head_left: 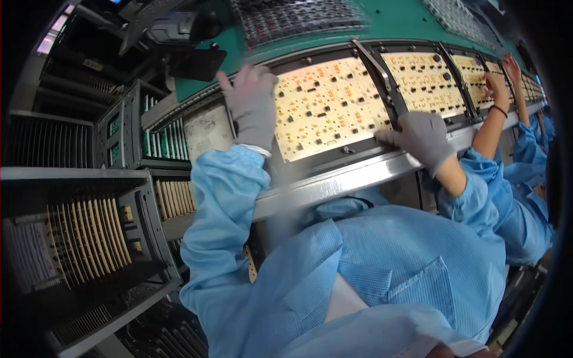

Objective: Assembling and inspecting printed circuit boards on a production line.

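A pale yellow circuit board (pixel 331 107), dotted with small black and orange parts, sits in a dark carrier frame (pixel 322 165) in front of me. My left hand (pixel 253 110), in a grey glove, is at the board's left edge. Its fingers are spread and somewhat blurred, with nothing visible in them. Over the near right corner is my right hand (pixel 421 140), also gloved in grey. Its thumb reaches onto the board's edge while the other fingers bend over the frame. A slanted metal bar (pixel 373 62) crosses the frame at the board's far right corner.
More boards (pixel 424 83) continue rightward along a metal rail (pixel 334 188). A co-worker's bare hands (pixel 496 89) are over them. Clear trays (pixel 298 24) lie on the green surface (pixel 385 33). Racks of upright boards (pixel 89 238) stand at left; a black flat object (pixel 200 64) lies beyond my left hand.
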Demonstrator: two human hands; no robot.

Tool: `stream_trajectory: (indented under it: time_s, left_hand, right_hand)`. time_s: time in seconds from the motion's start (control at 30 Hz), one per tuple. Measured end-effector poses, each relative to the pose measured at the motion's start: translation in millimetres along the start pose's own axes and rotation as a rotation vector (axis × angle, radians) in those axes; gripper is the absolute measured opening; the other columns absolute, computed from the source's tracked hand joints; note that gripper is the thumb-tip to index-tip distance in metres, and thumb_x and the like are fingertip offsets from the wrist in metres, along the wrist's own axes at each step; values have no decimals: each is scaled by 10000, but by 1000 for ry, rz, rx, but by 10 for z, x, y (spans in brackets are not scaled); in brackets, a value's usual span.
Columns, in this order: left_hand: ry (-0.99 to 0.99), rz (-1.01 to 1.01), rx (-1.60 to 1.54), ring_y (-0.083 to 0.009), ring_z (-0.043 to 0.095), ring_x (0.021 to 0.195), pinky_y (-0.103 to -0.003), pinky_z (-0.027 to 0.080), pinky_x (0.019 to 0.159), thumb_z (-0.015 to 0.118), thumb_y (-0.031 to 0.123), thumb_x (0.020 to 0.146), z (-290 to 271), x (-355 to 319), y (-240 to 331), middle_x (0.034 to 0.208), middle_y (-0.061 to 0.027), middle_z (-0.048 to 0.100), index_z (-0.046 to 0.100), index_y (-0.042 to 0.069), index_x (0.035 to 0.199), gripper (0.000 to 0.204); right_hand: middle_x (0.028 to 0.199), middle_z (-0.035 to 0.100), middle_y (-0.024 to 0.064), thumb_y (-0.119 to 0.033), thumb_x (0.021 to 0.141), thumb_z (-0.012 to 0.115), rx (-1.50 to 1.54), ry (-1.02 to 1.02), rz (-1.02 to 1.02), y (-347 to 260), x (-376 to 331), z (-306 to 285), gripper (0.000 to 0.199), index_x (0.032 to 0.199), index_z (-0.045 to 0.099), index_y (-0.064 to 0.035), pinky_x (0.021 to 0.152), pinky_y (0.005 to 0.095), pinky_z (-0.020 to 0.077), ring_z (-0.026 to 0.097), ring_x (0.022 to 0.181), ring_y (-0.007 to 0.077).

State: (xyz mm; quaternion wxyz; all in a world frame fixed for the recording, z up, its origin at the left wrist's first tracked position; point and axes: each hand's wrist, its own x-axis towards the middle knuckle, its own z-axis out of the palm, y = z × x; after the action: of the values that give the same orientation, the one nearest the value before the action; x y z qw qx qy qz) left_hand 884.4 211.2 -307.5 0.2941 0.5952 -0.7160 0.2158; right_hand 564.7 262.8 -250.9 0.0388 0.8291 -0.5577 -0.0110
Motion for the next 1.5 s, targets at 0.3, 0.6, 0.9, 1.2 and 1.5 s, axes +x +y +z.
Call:
stream_trajectory:
  time_s: [0.3, 0.6, 0.9, 1.2, 1.5]
  left_hand:
    - [-67, -84, -216, -259, 598, 1059, -523, 312, 1092, 680, 126, 840, 18, -33, 41, 1053, -34, 664, 663, 139, 982, 143]
    - [-32, 70, -215, -278, 618, 947, -457, 417, 969, 670, 73, 838, -7, -48, 30, 982, -62, 674, 654, 89, 965, 129]
    - [99, -29, -238, -309, 635, 938, -401, 492, 842, 628, 169, 913, 16, 897, -218, 1002, -110, 676, 671, 82, 1057, 173]
    - [-362, -29, 396, -387, 450, 1310, -463, 366, 1087, 633, 388, 879, 975, 1888, -875, 1412, -207, 486, 490, 106, 1392, 602]
    - [-501, -190, 490, -373, 420, 1361, -434, 330, 1133, 658, 366, 804, 1176, 2128, -1015, 1459, -208, 458, 496, 57, 1398, 689]
  right_hand:
    - [693, 532, 129, -359, 779, 752, 243, 185, -35, 25, -135, 37, 382, 683, 553, -48, 600, 431, 446, 571, 668, 322]
    - [701, 544, 114, -226, 771, 699, 306, 250, 62, -94, -92, 157, 200, 712, 577, -79, 585, 425, 465, 577, 648, 316]
    - [734, 555, 116, -108, 825, 692, 851, 422, 158, -19, -151, 268, 156, 735, 583, -41, 602, 383, 433, 541, 659, 290]
    - [665, 587, 39, -49, 751, 703, 969, 518, -9, -16, -156, 269, 111, 722, 604, -90, 571, 377, 431, 539, 629, 246]
    - [710, 627, -4, -117, 745, 702, 986, 441, -106, -47, -153, 188, 59, 747, 644, -110, 598, 350, 450, 556, 673, 217]
